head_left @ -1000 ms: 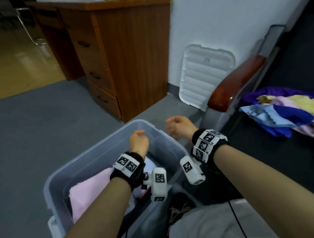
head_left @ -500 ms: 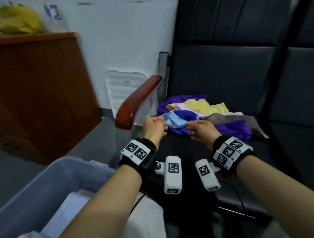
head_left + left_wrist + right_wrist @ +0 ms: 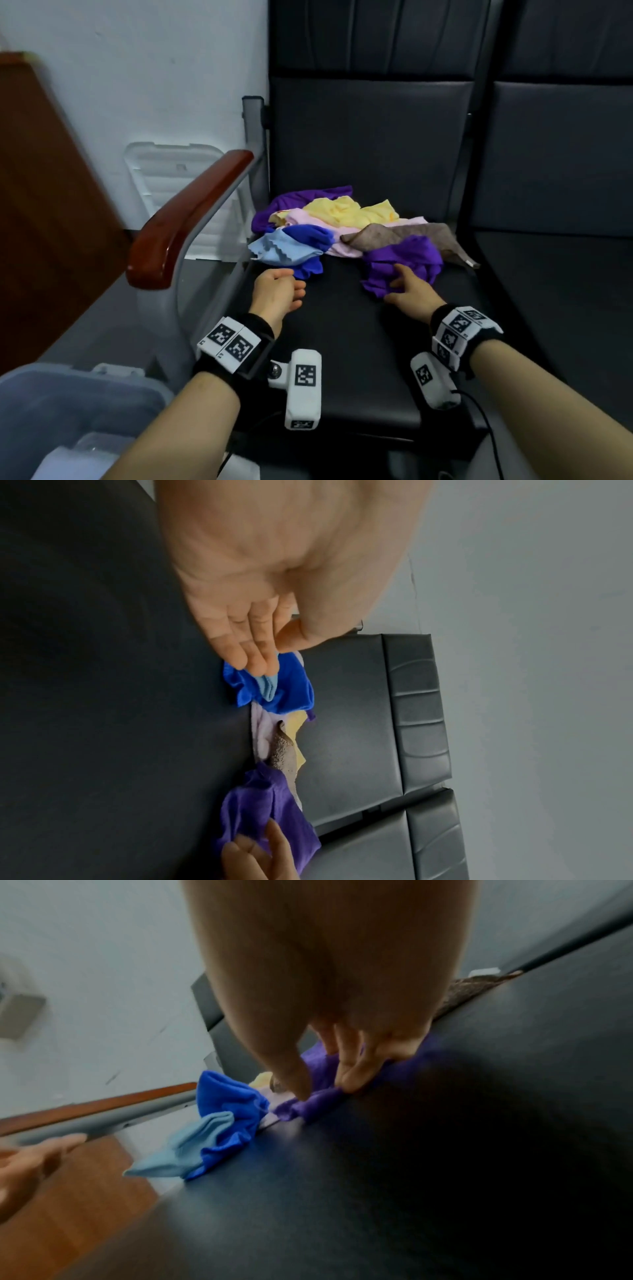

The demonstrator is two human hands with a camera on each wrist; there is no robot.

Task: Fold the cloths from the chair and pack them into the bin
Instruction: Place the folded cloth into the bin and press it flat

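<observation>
A heap of loose cloths lies at the back of the black chair seat (image 3: 342, 342): yellow (image 3: 346, 212), pink (image 3: 308, 219), grey-brown (image 3: 394, 236), light blue (image 3: 281, 250) and dark blue (image 3: 311, 234). A purple cloth (image 3: 407, 257) sits at the heap's near right. My right hand (image 3: 399, 279) grips its front edge, which is bunched between thumb and fingers (image 3: 356, 1080). My left hand (image 3: 294, 287) hovers just short of the blue cloths with relaxed fingers (image 3: 253, 656) and holds nothing. The clear plastic bin (image 3: 68, 387) stands at the lower left, its inside mostly out of view.
A brown wooden armrest (image 3: 191, 219) on a grey frame runs between the seat and the bin. A white bin lid (image 3: 164, 171) leans on the wall behind it. A wooden desk (image 3: 44, 205) stands at the left. A second black seat (image 3: 555, 274) adjoins on the right.
The view swung from the bin to the chair. Both hands were at the blue cloths; the right hand has moved right and taken the purple cloth, and the left has drawn back slightly.
</observation>
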